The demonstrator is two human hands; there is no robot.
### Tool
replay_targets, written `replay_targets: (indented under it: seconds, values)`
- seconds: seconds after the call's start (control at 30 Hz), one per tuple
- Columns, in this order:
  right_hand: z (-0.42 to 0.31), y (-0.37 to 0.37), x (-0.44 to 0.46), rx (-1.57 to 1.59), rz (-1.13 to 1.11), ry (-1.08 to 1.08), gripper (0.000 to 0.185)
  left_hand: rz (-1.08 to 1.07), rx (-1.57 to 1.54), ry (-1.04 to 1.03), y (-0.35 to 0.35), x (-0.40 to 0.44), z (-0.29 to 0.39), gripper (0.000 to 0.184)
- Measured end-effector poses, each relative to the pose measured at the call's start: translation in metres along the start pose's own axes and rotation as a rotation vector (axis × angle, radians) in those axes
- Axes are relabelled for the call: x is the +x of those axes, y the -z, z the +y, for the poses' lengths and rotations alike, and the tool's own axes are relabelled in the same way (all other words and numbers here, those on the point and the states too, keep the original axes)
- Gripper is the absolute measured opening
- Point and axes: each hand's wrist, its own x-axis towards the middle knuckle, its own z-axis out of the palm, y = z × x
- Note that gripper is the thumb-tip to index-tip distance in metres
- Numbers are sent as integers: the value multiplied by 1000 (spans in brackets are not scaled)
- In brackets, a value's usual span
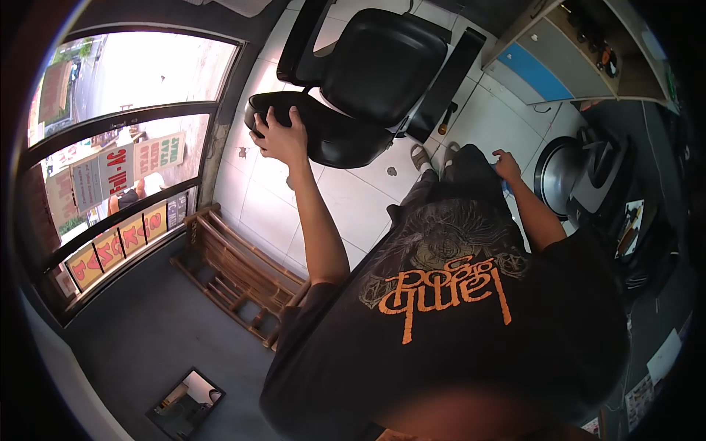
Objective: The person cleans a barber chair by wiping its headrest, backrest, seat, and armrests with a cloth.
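Observation:
A black padded barber-style chair (386, 66) stands in front of me on the tiled floor, with armrests on both sides. My left hand (282, 136) lies with spread fingers on top of its backrest cushion (331, 136). My right hand (507, 166) hangs low by my right thigh, fingers curled. Bits of a blue thing (507, 189) show beside and under it, too small to name. A lever with a brass-coloured tip (444, 125) sticks out beside the right armrest (450, 84).
A bamboo bench (243, 275) stands at my left under windows with signs (114, 176). To the right are a grey cabinet with a blue panel (533, 71) and a round shiny chair base (557, 176). A small mirror (185, 403) shows at the lower left.

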Motion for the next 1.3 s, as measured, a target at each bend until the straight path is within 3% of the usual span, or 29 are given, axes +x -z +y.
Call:
replay_targets:
  seconds: [0.1,0.17,0.2,0.27,0.33,0.37,0.43,0.53,0.6,0.73,0.93,1.07,1.3]
  values:
    - [-27,10,39,9,-125,83,32,-36,-113,-9,14,10,-25,39]
    - [-17,-36,94,-15,-135,131,30,0,-133,24,5,15,-31,37]
    - [-32,-40,103,-32,-194,17,37,27,-109,47,0,13,-22,37]
    - [-90,-22,107,-131,-336,-15,66,94,-48,16,1,15,-16,40]
    - [-119,-31,119,-131,-345,-15,76,73,-124,-19,0,17,-22,45]
    - [-133,-37,125,-117,-340,-73,69,62,-189,-19,2,18,-19,46]
    - [-94,-134,187,-182,-333,61,64,22,-221,17,10,18,-11,44]
    - [-121,-150,196,-221,-525,175,79,-9,-221,48,17,18,-4,40]
    - [-135,-153,198,-244,-580,198,78,-12,-219,44,16,19,-4,39]
    - [-143,-160,196,-263,-569,179,77,-39,-232,67,18,18,0,44]
    - [-142,-204,170,-279,-526,130,74,-24,-241,169,13,21,2,74]
    - [-142,-231,156,-257,-505,97,73,-111,-198,233,19,25,7,77]
    - [-124,-203,197,-209,-462,159,70,-111,-205,264,18,22,7,79]
